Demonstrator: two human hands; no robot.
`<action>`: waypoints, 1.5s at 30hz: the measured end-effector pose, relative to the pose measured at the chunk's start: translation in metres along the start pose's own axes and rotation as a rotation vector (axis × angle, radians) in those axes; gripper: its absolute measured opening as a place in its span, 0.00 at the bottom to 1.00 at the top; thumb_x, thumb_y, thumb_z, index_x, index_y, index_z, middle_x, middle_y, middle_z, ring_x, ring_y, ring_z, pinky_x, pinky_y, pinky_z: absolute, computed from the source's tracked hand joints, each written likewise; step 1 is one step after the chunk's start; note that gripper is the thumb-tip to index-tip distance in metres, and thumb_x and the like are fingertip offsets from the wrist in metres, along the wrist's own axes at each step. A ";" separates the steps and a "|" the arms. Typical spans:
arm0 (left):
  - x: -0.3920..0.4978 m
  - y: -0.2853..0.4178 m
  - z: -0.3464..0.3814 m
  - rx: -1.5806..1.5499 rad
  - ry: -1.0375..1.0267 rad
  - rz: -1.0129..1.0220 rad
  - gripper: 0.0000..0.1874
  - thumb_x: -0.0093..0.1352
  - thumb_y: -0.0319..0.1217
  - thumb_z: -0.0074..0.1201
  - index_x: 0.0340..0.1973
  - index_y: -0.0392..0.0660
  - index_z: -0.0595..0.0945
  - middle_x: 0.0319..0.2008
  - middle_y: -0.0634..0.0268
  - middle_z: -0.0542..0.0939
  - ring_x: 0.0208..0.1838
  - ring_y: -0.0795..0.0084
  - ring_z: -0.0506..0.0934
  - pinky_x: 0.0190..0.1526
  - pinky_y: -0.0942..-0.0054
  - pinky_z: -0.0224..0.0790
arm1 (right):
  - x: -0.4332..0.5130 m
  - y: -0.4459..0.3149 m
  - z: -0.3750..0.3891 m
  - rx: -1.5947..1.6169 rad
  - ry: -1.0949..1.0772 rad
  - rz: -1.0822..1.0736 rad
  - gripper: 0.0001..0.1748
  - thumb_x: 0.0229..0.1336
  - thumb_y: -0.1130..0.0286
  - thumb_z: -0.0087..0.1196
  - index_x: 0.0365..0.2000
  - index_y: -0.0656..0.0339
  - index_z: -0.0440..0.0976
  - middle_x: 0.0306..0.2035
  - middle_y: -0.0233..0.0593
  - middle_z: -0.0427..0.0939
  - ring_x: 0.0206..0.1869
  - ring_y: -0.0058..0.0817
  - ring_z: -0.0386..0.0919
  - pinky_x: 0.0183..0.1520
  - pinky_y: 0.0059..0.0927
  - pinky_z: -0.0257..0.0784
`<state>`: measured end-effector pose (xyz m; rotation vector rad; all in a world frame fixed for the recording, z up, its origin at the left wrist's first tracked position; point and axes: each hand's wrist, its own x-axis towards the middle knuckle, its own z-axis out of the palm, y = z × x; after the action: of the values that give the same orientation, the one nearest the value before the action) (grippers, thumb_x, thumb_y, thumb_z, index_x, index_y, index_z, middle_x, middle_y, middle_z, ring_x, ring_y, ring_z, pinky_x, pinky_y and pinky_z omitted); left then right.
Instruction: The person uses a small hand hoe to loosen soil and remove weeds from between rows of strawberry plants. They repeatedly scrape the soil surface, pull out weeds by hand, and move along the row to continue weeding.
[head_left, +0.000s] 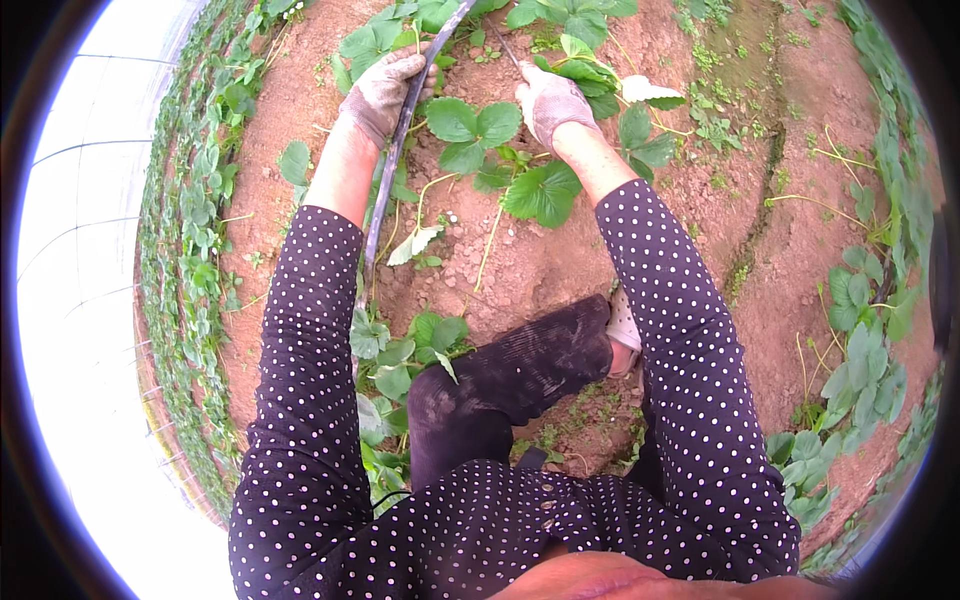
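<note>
My left hand (386, 91), in a pale soiled work glove, is at the upper left beside a dark drip irrigation hose (397, 142) that passes across it; the thumb and a finger come together near a thin green stem. My right hand (553, 103), gloved alike, is closed on a thin dark rod-like tool (505, 42) that points up and left toward the soil; its far end is hard to make out. Between and below the hands grows a strawberry plant (544, 193) with broad green leaves. A leaf with a pale underside (649, 90) lies right of my right hand.
Rows of strawberry plants run along the left (199, 195) and the right (862, 367). Reddish soil (480, 255) with small weeds (709, 112) lies around them. My bent leg (517, 360) and a light shoe (622, 322) are close below. More strawberry leaves (394, 360) touch the knee.
</note>
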<state>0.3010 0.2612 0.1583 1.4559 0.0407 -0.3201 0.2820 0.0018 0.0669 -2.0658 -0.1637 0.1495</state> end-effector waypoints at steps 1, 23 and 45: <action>0.000 0.001 -0.001 0.006 -0.021 0.011 0.18 0.78 0.30 0.55 0.62 0.40 0.77 0.39 0.61 0.83 0.40 0.69 0.82 0.44 0.68 0.80 | -0.007 -0.003 0.000 0.102 0.005 0.053 0.26 0.72 0.56 0.46 0.64 0.54 0.72 0.46 0.57 0.84 0.50 0.54 0.82 0.55 0.49 0.75; 0.000 -0.003 -0.013 -0.038 0.033 0.054 0.19 0.76 0.28 0.57 0.62 0.41 0.78 0.41 0.60 0.86 0.41 0.68 0.84 0.45 0.68 0.81 | -0.059 0.000 0.023 0.776 0.046 0.110 0.21 0.76 0.61 0.48 0.64 0.53 0.75 0.36 0.49 0.83 0.31 0.38 0.80 0.35 0.36 0.75; -0.002 -0.027 0.029 0.005 0.133 0.062 0.19 0.76 0.24 0.54 0.62 0.36 0.78 0.41 0.58 0.87 0.40 0.70 0.85 0.47 0.73 0.82 | -0.058 0.018 -0.016 0.876 -0.040 0.233 0.22 0.74 0.63 0.53 0.63 0.54 0.75 0.27 0.25 0.74 0.22 0.16 0.65 0.25 0.23 0.62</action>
<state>0.2879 0.2314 0.1362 1.4789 0.1022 -0.1731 0.2289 -0.0310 0.0608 -1.2011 0.1112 0.3375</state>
